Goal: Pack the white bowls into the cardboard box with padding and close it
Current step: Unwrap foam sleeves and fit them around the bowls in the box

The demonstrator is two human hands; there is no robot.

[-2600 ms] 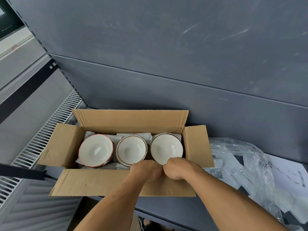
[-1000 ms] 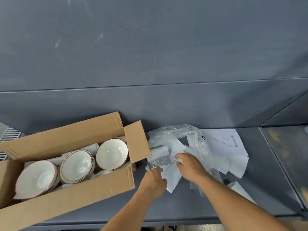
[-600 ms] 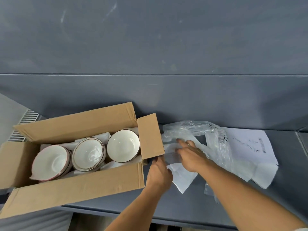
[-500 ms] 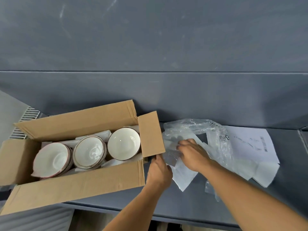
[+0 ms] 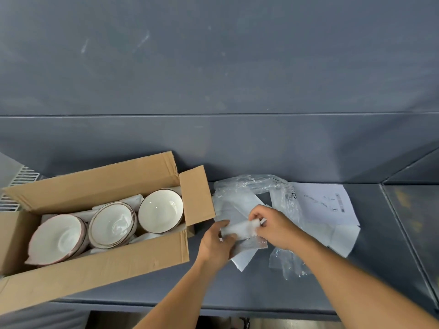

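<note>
Padding (image 5: 240, 227) pinched between left hand (image 5: 217, 243) and right hand (image 5: 273, 227).

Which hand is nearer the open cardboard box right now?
Left. The left hand sits just right of the cardboard box; the right hand is farther right, gripping the other end of the same white foam piece.
</note>
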